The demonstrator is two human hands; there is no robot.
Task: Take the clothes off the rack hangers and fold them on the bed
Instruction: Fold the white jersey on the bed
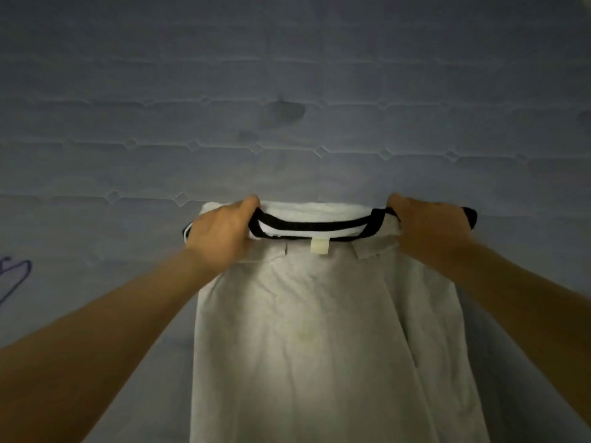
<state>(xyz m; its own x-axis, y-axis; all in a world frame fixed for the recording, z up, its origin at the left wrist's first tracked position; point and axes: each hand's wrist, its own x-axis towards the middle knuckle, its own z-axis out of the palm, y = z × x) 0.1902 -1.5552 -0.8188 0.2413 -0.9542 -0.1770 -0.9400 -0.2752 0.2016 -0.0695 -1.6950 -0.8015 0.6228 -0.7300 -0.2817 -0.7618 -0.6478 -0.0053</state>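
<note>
White T-shirt (319,330), light, limp, lower centre on bed (287,75); left hand (220,233), right hand (431,227) both clamped on shoulders beside black collar (307,226)

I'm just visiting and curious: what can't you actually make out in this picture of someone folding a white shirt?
- White shirt: head view; its hem runs off the bottom edge.
- Fingertips of left hand and right hand: curled under the collar, hidden.
- Label: too small and blurred to read.
- Blue marking on the mattress: cut by the left edge.
</note>
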